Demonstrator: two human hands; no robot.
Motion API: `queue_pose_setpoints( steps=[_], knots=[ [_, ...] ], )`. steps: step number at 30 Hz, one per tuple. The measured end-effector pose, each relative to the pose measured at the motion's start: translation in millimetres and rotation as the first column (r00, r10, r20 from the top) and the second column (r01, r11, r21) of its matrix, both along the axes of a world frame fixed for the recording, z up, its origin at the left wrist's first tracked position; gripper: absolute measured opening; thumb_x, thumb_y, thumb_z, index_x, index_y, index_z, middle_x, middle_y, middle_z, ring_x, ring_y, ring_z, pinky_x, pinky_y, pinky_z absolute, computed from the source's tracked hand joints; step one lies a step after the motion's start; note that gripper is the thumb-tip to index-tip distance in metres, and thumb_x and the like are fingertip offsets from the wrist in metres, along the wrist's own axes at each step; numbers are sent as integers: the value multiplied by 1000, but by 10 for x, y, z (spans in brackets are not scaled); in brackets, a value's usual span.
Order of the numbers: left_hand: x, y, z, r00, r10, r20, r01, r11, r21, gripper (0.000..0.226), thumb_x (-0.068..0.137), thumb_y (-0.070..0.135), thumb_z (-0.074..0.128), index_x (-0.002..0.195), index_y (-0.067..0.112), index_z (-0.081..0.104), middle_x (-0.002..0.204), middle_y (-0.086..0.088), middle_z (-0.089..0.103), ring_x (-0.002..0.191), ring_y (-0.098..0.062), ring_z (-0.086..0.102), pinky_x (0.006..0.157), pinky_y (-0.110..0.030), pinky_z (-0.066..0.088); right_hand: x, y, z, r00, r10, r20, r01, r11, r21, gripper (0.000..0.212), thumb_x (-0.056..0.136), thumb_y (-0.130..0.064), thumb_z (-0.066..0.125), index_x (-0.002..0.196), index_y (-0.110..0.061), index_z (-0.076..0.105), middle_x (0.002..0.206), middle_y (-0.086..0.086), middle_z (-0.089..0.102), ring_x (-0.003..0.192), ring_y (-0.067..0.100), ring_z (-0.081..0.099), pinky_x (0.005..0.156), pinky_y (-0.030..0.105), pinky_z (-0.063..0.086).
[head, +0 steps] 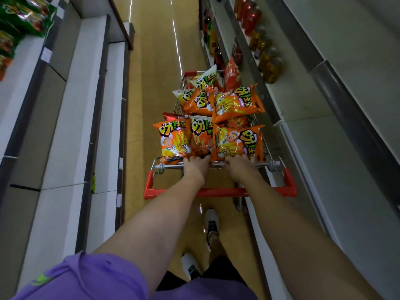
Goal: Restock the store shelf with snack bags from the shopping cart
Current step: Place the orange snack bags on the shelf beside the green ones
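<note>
Your left hand (pixel 195 167) and your right hand (pixel 239 166) both sit at the near metal rim of the shopping cart (pixel 220 192), ahead of its red handle bar. The fingers of each hand curl forward over that rim, but their tips vanish under the bottom edges of the nearest snack bags (pixel 216 126), so you cannot tell whether each grip is closed on the rail, on a bag, or on both.

The bags are heaped above the basket's sides, mostly orange, with a paler one (pixel 206 80) standing at the far end and a red one (pixel 232 76) beside it. The heap hides the basket's floor and most of its wire walls; a red corner of another bag peeks out at the left, and the rest of it is buried.

On your right, the shelf (pixel 303 109) runs close alongside the cart, with a row of cans (pixel 268 61) further down it, blurred and unreadable. On your left, the shelves (pixel 71 105) hold green bags (pixel 23 16) at the upper corner, cut off by the frame edge. Price tags on the shelf edges are too small to read.

Below your arms, two white shoes (pixel 211 224) show on the yellow floor (pixel 151 61), partly covered by your purple shirt (pixel 97 280).
</note>
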State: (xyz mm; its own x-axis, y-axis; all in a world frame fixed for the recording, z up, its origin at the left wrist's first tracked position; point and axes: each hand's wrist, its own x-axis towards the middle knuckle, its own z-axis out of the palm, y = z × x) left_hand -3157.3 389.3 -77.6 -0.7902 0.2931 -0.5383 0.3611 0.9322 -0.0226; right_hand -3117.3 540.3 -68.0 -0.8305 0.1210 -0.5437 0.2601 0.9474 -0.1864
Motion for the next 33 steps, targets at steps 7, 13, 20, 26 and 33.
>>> queue_pose_setpoints(
  steps=[7, 13, 20, 26, 33],
  knots=[
    [-38, -54, 105, 1000, 14, -11, -12, 993, 121, 28, 106, 34, 44, 130, 26, 56, 123, -8, 65, 116, -32, 58, 97, -47, 41, 26, -60, 23, 995, -44, -86, 43, 999, -6, 35, 104, -44, 43, 129, -27, 60, 127, 7, 62, 125, 29, 49, 110, 50, 26],
    [18, -144, 334, 995, 11, -95, 2, 990, 139, 24, 98, 6, 53, 117, 18, 62, 109, -8, 68, 98, -30, 67, 71, -39, 51, 56, -144, 163, 983, -137, -125, 129, 989, -69, 25, 101, -27, 53, 123, -24, 65, 119, 7, 66, 114, 29, 57, 106, 48, 39],
    [-12, -199, 756, 982, -26, -185, 53, 988, 142, 22, 94, 3, 52, 112, 12, 61, 103, -9, 66, 84, -27, 57, 65, -38, 45, 92, -186, 495, 983, -117, -141, 115, 993, -22, 32, 95, -4, 52, 123, -17, 63, 112, 11, 64, 97, 28, 60, 85, 40, 53],
    [-47, -154, 995, 981, -5, -194, 50, 973, 227, 20, 96, 9, 51, 114, 14, 58, 105, -10, 64, 97, -32, 62, 67, -37, 46, 89, -93, 798, 968, -106, -225, 114, 993, 21, 38, 96, -5, 50, 132, -18, 56, 120, 13, 62, 103, 31, 61, 85, 42, 55],
    [-212, 63, 951, 984, 66, -163, -5, 936, 351, 11, 98, 9, 48, 102, 19, 52, 99, -10, 65, 79, -30, 55, 62, -39, 44, -82, 84, 793, 958, -93, -271, 102, 995, 17, 36, 94, -14, 51, 129, -21, 58, 117, 10, 66, 103, 31, 64, 85, 43, 56]
  ],
)
